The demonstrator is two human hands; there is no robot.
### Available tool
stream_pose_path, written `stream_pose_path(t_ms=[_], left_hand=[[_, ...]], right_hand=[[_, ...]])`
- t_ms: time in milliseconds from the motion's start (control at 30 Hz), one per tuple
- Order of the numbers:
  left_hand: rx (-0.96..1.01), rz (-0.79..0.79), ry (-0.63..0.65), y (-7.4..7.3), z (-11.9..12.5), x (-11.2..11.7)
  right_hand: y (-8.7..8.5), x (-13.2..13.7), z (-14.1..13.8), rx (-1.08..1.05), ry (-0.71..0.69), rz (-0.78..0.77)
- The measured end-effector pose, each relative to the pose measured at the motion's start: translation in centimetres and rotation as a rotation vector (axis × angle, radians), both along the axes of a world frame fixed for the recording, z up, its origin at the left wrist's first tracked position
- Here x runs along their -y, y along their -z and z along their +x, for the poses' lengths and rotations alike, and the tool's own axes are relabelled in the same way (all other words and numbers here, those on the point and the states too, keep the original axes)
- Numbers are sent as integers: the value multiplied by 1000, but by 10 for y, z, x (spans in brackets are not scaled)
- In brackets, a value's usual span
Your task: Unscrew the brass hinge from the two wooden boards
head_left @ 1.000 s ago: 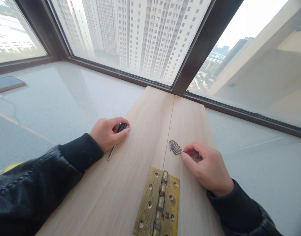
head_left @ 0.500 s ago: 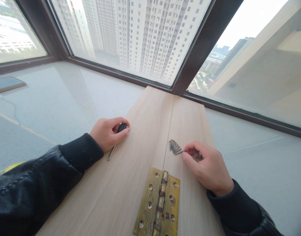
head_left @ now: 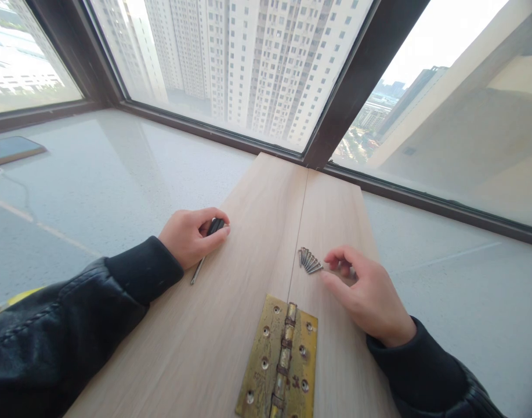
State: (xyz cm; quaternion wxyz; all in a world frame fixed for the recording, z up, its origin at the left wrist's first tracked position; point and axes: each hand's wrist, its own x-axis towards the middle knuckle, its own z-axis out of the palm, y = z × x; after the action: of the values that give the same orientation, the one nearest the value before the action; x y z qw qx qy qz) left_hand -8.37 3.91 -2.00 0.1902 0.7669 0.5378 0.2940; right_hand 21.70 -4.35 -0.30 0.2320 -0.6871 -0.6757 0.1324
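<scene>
My left hand (head_left: 191,234) rests on the left edge of the pale wooden boards (head_left: 252,244), fingers wrapped round the black handle of a screwdriver (head_left: 206,245) whose thin shaft sticks out toward me. My right hand (head_left: 365,293) lies on the right board beside a small fan of several screws (head_left: 309,259). Its thumb and forefinger are slightly apart at the screw tips, and I see nothing held between them. A worn brass hinge (head_left: 279,360) lies flat across the seam between the two boards, just in front of me.
The boards lie on a grey speckled window ledge (head_left: 96,186) and reach to the dark window frame (head_left: 335,110). A phone (head_left: 11,148) with a cable lies far left. High-rise buildings show through the glass.
My right thumb and forefinger, pinched at the screw tips before, have spread a little and the hand has shifted slightly. The left hand has not moved.
</scene>
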Motion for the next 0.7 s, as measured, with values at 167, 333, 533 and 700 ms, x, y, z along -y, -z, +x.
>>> stream_pose_path(t_ms=[167,333,533,700], left_hand=[[11,5,3,1,1,0],[21,17,3,2,0,-1],[22,15,11,2,0,-1],[26,20,16,3,0,-1]], right_hand=[[-4,-6,-7,-32,-98,-43],[1,-12,-12,-35,-153,8],[4,-14,-13,-55,-224,48],[3,-14,-15,-72,-245,90]])
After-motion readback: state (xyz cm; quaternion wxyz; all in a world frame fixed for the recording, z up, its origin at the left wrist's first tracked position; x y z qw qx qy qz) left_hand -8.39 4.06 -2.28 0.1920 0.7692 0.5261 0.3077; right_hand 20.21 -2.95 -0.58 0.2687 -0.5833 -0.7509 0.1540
